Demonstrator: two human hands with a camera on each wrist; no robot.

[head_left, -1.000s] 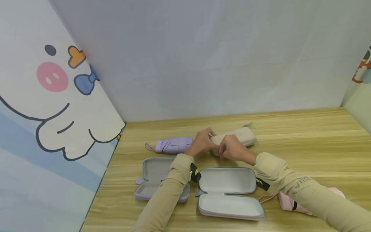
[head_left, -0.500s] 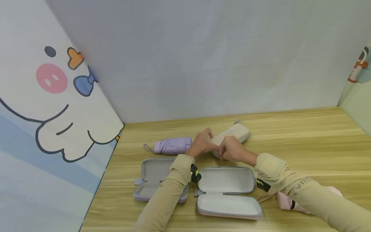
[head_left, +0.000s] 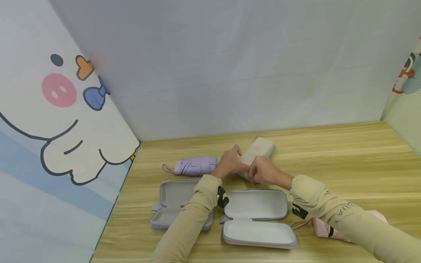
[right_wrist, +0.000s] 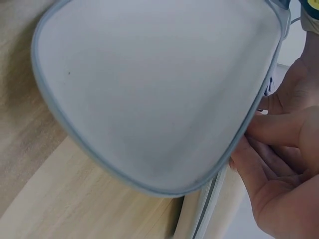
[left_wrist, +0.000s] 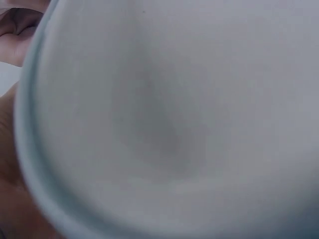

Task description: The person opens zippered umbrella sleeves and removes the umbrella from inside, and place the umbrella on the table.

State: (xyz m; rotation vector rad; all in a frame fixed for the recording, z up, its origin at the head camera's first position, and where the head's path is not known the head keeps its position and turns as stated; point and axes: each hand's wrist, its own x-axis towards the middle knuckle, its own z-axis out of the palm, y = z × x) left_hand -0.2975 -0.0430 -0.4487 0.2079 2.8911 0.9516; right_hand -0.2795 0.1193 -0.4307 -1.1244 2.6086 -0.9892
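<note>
A closed beige zip case lies slanted near the back of the table, its far end turned to the right. My left hand grips its near left end. At the near corner, my right hand has its fingers curled and pinches the case's edge; what exactly sits between the fingertips is hidden. In the right wrist view the right hand shows behind the grey-rimmed lid of an open case. The same pale lining fills most of the left wrist view.
An open pink case lies below the hands, and an open purple case is partly under the left sleeve. A folded purple umbrella lies left of the left hand. The right forearm partly covers a folded pink umbrella.
The beige case has swung counterclockwise, its far end moving left and back so it points more away from me. Both hands stay at its near end.
</note>
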